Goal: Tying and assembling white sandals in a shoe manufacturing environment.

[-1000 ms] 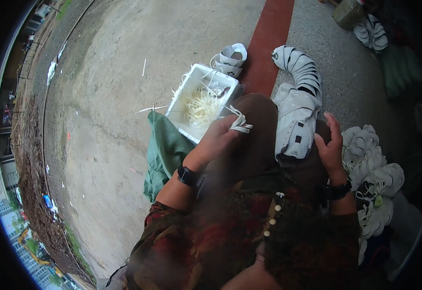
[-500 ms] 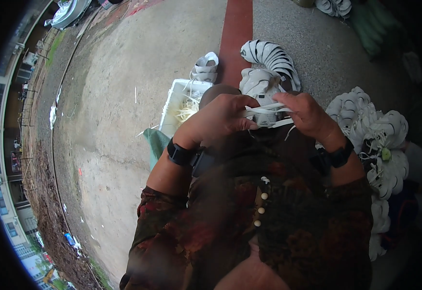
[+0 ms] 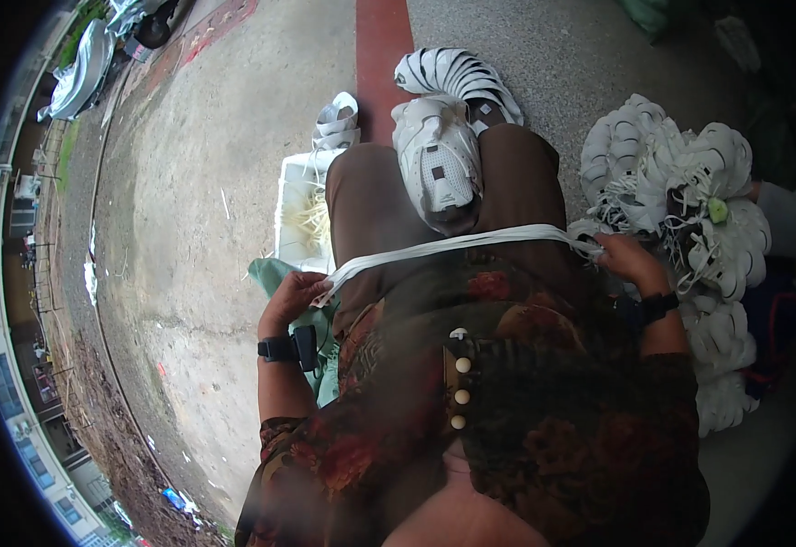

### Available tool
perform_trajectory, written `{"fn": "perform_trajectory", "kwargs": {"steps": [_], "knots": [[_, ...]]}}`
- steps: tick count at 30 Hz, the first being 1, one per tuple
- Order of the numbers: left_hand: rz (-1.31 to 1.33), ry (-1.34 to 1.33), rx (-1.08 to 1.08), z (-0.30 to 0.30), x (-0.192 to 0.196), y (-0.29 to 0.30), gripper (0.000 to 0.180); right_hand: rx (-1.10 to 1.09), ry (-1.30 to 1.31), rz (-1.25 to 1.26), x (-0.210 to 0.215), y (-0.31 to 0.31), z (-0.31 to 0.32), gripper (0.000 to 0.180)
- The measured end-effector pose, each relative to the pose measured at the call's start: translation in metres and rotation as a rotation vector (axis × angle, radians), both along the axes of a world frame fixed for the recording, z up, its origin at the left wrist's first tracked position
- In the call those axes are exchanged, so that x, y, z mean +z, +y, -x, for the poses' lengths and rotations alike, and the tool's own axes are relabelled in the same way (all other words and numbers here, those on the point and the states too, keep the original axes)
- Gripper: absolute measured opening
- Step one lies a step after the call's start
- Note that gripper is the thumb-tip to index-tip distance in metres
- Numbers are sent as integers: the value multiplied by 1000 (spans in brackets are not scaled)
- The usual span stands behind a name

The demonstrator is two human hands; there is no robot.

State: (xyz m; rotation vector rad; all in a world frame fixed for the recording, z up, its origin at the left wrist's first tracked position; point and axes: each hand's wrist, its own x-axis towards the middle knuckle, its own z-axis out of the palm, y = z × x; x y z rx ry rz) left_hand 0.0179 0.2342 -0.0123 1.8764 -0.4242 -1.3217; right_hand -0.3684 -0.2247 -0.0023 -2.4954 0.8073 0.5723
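A white shoelace [image 3: 452, 242], which looks like more than one strand, stretches across my lap in a shallow upward bow. At its left end, my left hand [image 3: 297, 296] pinches it beside my left thigh. My right hand [image 3: 633, 260] grips the other end out past my right thigh, close to a heap of white shoe uppers. Between my knees rests a white shoe upper [image 3: 436, 159] with a dotted mesh toe, touched by neither hand. Beyond it, a curved row of nested white shoe uppers [image 3: 462, 73] lies by my right knee.
A white plastic bin [image 3: 282, 214] holding pale laces stands left of my left leg, with a few white shoe uppers [image 3: 336, 123] behind it. Green cloth [image 3: 270, 272] lies near my left wrist. Bundled white shoe uppers [image 3: 708, 164] pile up on my right. A red stripe [image 3: 383, 55] crosses the concrete.
My hands have moved from close together over the upper to wide apart, drawing the shoelace out between them. The upper between my knees now shows fully. The view has shifted somewhat.
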Motion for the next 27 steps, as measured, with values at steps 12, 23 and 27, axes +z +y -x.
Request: {"fn": "perform_trajectory", "kwargs": {"steps": [12, 23, 27], "knots": [[-118, -728, -284, -6, 31, -11, 16, 290, -541, -297, 71, 57, -154, 48], [565, -640, 545, 10, 73, -13, 21, 490, -454, -614, 41, 110, -206, 32], [894, -222, 989, 2, 77, -6, 21, 125, -250, -1282, 61, 90, -188, 19]]}}
